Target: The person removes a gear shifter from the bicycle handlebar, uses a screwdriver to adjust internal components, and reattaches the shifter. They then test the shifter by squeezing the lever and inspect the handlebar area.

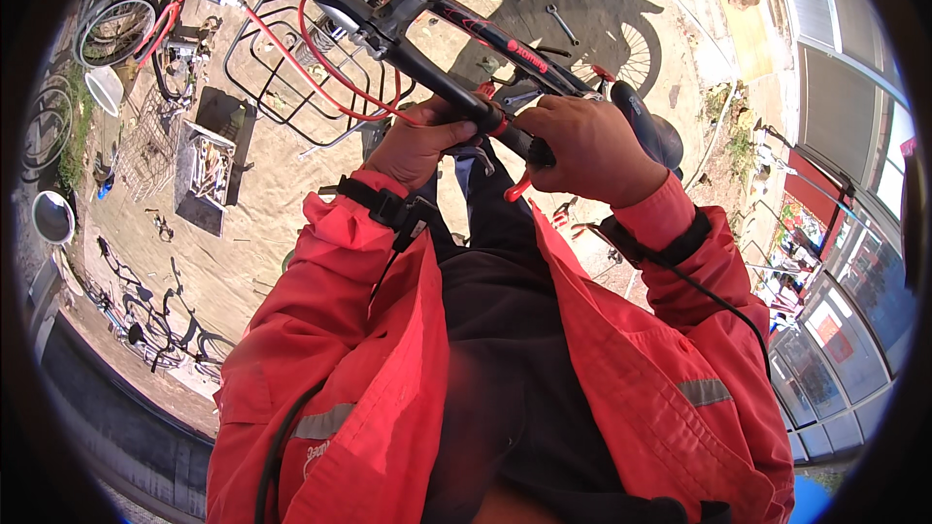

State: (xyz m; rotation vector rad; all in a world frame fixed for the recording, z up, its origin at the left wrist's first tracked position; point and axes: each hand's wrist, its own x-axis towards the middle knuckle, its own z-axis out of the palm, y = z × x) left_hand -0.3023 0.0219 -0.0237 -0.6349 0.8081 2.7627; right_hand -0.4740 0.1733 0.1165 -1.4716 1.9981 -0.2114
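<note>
A bicycle's black handlebar [427,68] slants from the upper left down to its near end in front of me. My left hand [417,141] is closed round the bar, thumb on top, just beside a red ring [500,126]. Past that ring, my right hand [592,146] has its fingers curled over the black handlebar grip [524,143]; its fingertips are partly hidden. A red tip [518,188] sticks out below the right hand; I cannot tell what it belongs to. Red cables [311,73] loop from the bar. The dark frame tube [505,49] runs away to the saddle [636,116].
A black wire basket [267,68] hangs at the bike's front. On the sandy ground lie a wrench [561,25] and an open box of parts [209,175]. Wheels [116,24] and a white bucket [53,217] stand at left. Glazed panels [840,330] line the right.
</note>
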